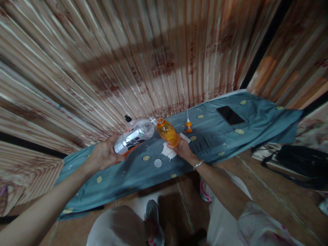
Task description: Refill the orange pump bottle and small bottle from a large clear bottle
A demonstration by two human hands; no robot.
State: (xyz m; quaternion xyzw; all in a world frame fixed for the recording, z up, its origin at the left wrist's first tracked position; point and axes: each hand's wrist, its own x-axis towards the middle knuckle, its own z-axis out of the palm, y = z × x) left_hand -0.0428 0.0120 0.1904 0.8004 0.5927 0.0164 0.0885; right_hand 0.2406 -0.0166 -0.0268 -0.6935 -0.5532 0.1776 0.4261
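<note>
Left hand grasps a tipped clear bottle, its mouth meeting the orange bottle gripped by the right hand above the desk — pouring seems underway, white cap off — orange bottle looks nearly full.

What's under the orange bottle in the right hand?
A crumpled white tissue lies on the blue cloth below the orange bottle. The right hand covers part of the tissue and the bottle's base.

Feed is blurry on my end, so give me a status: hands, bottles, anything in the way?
Left hand grips clear bottle, tilted, neck at orange bottle. Right hand grips orange bottle. White cap and tissue lie on the cloth below.
</note>
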